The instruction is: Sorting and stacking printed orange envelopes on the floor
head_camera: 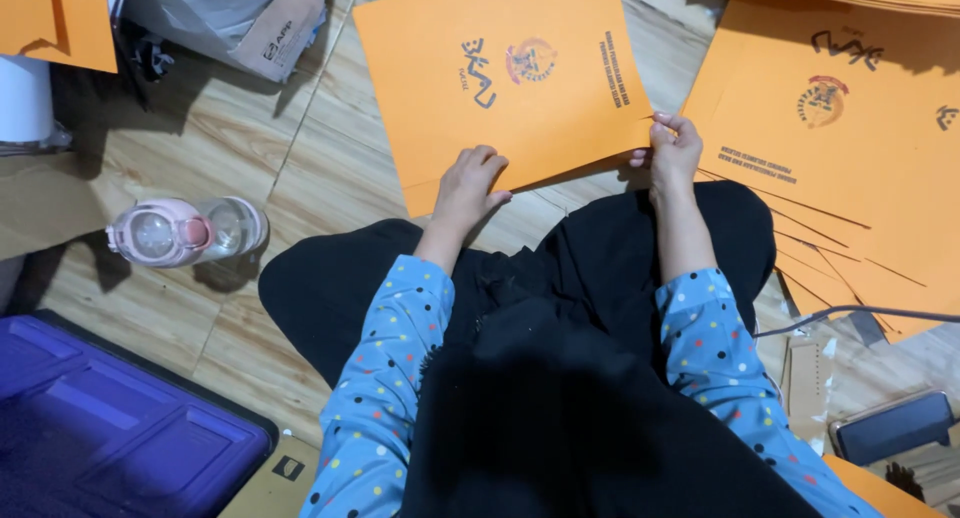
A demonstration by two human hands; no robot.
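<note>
An orange paper folder (500, 88) with a printed emblem lies on the wooden floor in front of my crossed legs. My left hand (468, 186) presses down on its near left corner with the fingers spread. My right hand (673, 150) pinches the folder's near right corner between thumb and fingers. Both arms wear blue sleeves with coloured dots.
A spread pile of the same orange folders (850, 128) lies at the right. A clear bottle with a pink lid (185, 231) lies on its side at the left. A dark blue plastic lid (110, 428) fills the lower left. A phone (893, 426) and a cable (860, 313) sit at the lower right.
</note>
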